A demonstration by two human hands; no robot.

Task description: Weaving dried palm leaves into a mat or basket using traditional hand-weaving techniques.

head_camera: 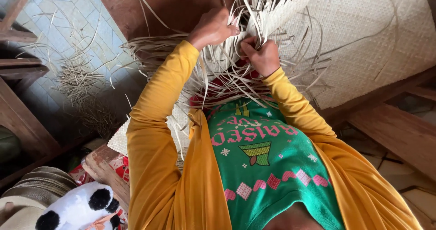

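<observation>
**matfan:** So which stage is this? Looks like mid-weave to me. The left hand (212, 29) is curled over a bunch of the loose pale strips (218, 71), fingers closed down on them, and the right hand (261, 55) is pinching a few strands in a fist just beside it. Both are right at the frayed edge of the woven mat (372, 34), which lies spread over the wooden counter (172, 7) in front of the person.

**reedy_one:** Yeah, I'd say edge work: sorting or interlacing the free ends where the finished weave stops. Can't tell exactly which strand goes over which, too tangled. The next bit probably needs one strip singled out and kept flat, with the neighbours held tight so the weave doesn't loosen.

**matfan:** Also loads of offcut strips (77, 80) on the tiled floor (91, 25) off to the left.
</observation>
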